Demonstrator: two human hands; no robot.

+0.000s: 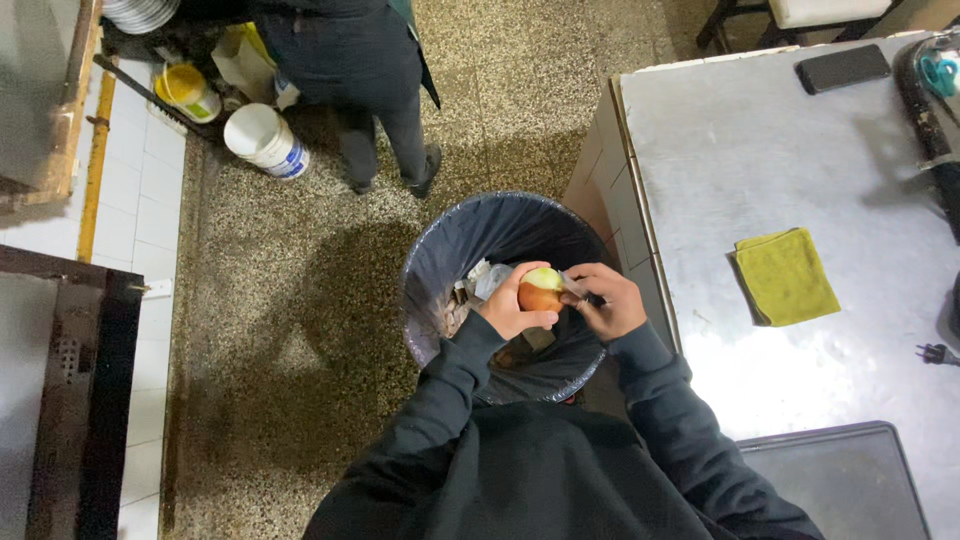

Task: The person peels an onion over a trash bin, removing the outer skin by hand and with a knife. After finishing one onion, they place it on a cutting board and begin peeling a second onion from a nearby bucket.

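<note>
Onion [541, 290] half-peeled over bin [440, 250]: left hand [510, 305] grips it, right hand [610, 300] pinches skin; far top bare pale-green, near half remains brown-skinned.

- Top: a dark, near-black sweatshirt of soft cloth, loose over chest and shoulders.
- Sleeves: long, creased at the elbows, with ribbed cuffs at both wrists.
- Left hand [512, 308] and right hand [610, 300]: bare, no gloves, rings or watch.
</note>
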